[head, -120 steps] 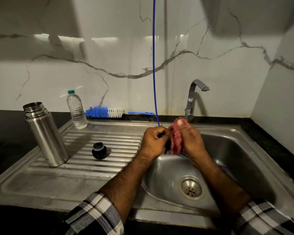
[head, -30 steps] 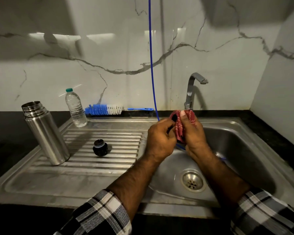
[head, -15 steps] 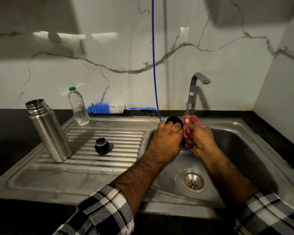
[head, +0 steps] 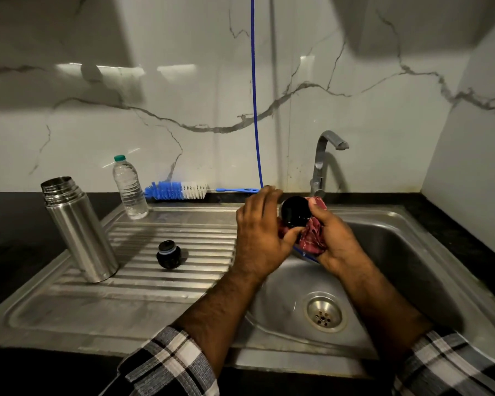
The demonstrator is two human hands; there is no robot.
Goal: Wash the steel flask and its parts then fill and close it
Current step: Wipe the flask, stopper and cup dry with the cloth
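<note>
Most of the red cloth (head: 313, 238) and the cap's (head: 295, 211) sides behind the fingers (head: 320, 212).

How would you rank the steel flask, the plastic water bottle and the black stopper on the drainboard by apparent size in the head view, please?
1. steel flask, clearly largest.
2. plastic water bottle; it stands farther back, so the real gap is unsure.
3. black stopper, smallest.

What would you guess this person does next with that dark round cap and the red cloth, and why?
Probably push the red checked cloth into the round black cap and twist. The left hand steadies the cap over the steel sink basin, its dark open side towards the camera, and the right hand grips the cloth against its rim.
</note>
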